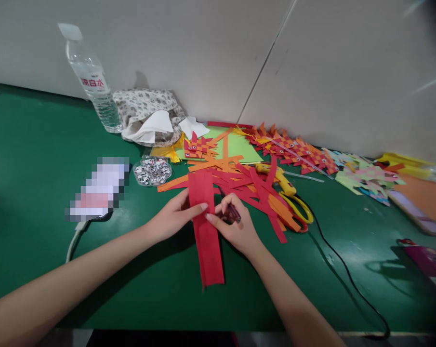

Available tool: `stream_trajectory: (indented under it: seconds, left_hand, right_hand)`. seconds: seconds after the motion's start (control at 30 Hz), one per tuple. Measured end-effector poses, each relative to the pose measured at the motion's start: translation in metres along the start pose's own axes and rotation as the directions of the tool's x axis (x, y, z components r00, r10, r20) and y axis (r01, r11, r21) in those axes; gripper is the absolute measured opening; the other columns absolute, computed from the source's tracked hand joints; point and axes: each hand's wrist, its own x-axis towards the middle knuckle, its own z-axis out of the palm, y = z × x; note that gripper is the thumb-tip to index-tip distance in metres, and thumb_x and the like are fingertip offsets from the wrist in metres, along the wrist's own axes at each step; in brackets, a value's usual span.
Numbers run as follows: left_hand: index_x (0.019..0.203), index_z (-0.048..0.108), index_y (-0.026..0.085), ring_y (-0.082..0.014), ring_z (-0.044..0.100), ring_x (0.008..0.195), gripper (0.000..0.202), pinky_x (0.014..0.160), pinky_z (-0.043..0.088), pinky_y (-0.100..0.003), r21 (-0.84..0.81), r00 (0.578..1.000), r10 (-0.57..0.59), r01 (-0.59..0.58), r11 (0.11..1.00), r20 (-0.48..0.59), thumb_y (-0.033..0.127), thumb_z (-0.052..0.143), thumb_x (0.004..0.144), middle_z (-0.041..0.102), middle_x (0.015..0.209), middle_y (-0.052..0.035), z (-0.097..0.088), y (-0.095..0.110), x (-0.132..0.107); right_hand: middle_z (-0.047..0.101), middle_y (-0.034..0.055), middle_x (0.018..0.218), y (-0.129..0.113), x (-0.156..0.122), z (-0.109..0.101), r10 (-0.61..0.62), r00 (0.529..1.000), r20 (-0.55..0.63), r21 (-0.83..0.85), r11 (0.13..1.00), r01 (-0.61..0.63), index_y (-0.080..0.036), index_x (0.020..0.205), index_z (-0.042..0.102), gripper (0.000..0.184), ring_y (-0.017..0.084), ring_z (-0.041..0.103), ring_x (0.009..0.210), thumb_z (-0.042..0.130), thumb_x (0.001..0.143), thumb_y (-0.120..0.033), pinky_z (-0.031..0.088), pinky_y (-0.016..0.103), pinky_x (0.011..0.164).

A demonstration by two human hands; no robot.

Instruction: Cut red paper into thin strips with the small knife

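Note:
A long red paper strip (207,236) lies on the green table (40,144), running from the pile toward me. My left hand (174,217) pinches its left edge near the middle, fingers closed on the paper. My right hand (234,226) touches the strip's right edge with a fingertip and grips a dark pen (231,210). Just behind both hands lies a heap of red and orange paper strips (246,185).
Yellow scissors (293,200) and a glue gun with a black cord (348,279) lie right of the heap. A tray of googly eyes (152,171), a water bottle (93,82), a cloth pouch (149,115), woven paper fish (293,149) and a blurred phone (98,190) sit around.

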Motion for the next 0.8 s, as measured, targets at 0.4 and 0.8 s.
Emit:
stream_trajectory:
  seconds: [0.4, 0.8]
  left_hand:
    - [0.103, 0.064, 0.014, -0.0247, 0.067, 0.098, 0.033, 0.084, 0.055, -0.036, -0.049, 0.998, -0.039, 0.041, 0.998, 0.049, 0.038, 0.068, 0.08, 0.072, 0.106, -0.0082, -0.004, -0.005, 0.003]
    - [0.104, 0.064, 0.013, -0.0251, 0.067, 0.101, 0.036, 0.087, 0.054, -0.036, -0.072, 0.999, -0.026, 0.024, 0.997, -0.028, 0.039, 0.068, 0.08, 0.07, 0.114, -0.0096, -0.005, -0.009, 0.004]
  right_hand:
    - [0.063, -0.0032, 0.065, 0.005, 0.002, 0.002, 0.005, 0.983, -0.181, 0.067, 0.998, 0.008, -0.024, 0.071, 0.037, 0.036, 0.011, 0.048, 0.051, 0.071, 0.079, -0.032, 0.036, 0.025, 0.05]
    - [0.065, -0.0031, 0.067, 0.004, -0.001, 0.003, 0.055, 0.992, -0.115, 0.187, 0.982, -0.032, -0.024, 0.073, 0.039, 0.037, 0.011, 0.053, 0.054, 0.075, 0.073, -0.025, 0.042, 0.024, 0.053]
